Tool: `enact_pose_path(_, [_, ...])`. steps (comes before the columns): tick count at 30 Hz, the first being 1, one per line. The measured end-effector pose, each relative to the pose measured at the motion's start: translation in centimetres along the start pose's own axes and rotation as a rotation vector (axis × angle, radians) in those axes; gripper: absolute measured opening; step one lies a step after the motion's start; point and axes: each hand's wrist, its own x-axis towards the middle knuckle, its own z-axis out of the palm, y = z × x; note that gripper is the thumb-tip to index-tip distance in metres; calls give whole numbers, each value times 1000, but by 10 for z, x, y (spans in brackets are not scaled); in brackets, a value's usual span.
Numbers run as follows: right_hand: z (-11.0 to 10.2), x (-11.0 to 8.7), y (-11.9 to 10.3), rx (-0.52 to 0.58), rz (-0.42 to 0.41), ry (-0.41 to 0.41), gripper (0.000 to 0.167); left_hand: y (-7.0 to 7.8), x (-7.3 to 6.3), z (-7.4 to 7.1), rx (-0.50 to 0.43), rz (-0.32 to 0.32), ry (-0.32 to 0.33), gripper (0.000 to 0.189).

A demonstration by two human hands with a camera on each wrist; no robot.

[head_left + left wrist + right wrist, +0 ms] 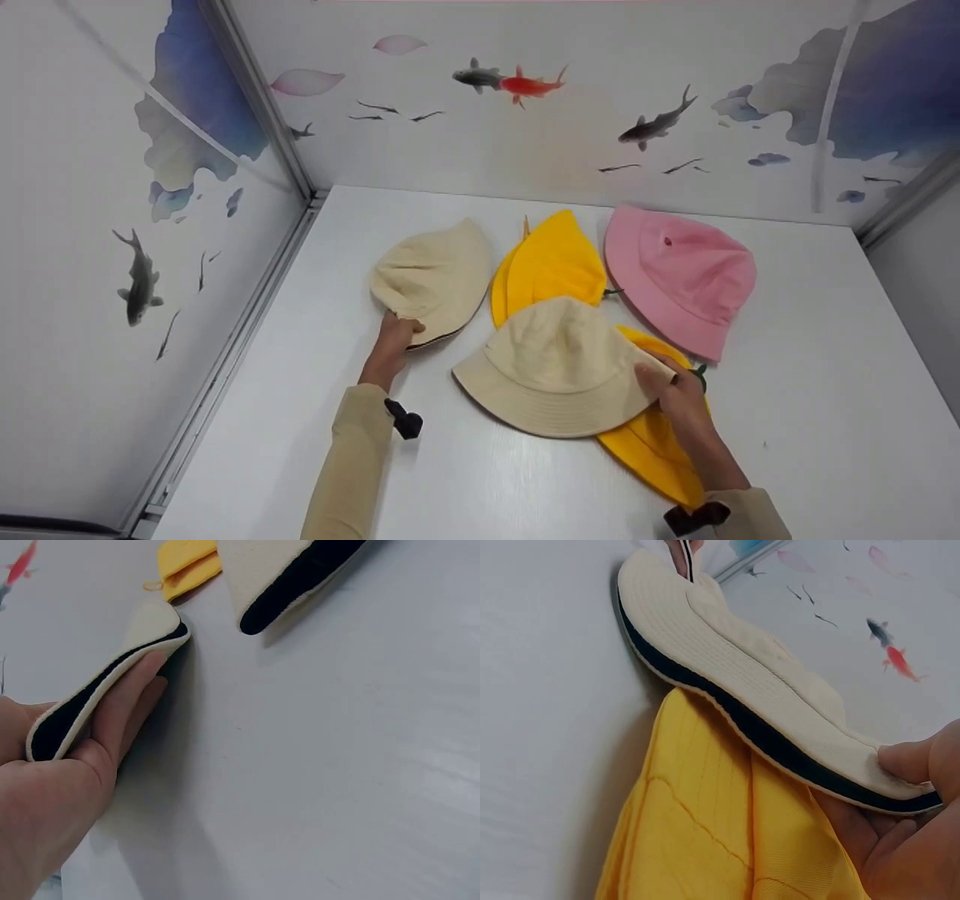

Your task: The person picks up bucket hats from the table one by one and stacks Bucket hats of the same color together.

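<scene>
My left hand (390,349) grips the edge of a cream bucket hat (435,274) at the left of the table. In the left wrist view the dark lining (60,727) shows between its folded brim edges, with fingers against the underside. My right hand (684,401) pinches the right brim of a second cream bucket hat (559,360), thumb on top and fingers beneath. This hat lies partly over a yellow hat (660,450) with a green tab; the right wrist view shows its dark underside (765,739) above the yellow cloth (697,802).
Another yellow hat (559,262) lies folded behind the middle cream hat. To its right is a pink bucket hat (686,274). Printed panels wall in the white table (810,420) at the back and sides.
</scene>
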Motion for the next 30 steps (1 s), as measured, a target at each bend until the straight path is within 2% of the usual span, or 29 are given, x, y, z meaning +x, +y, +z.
enact_pose_path(7, [1, 0, 0, 17, 2, 2, 76, -5, 4, 0, -167, 116, -19, 81])
enact_pose_path(13, [1, 0, 1, 38, 2, 12, 71, -6, 0, 4, -360, 150, -45, 78])
enact_pose_path(19, [0, 1, 3, 37, 21, -5, 74, 1, -10, 7, -543, 189, -85, 75])
enact_pose_path(25, [1, 1, 2, 62, 31, -10, 77, 14, -20, 9, -579, 229, -146, 77])
enact_pose_path(30, [0, 0, 5, 39, 30, -6, 80, 22, -28, 14, -586, 254, -169, 77])
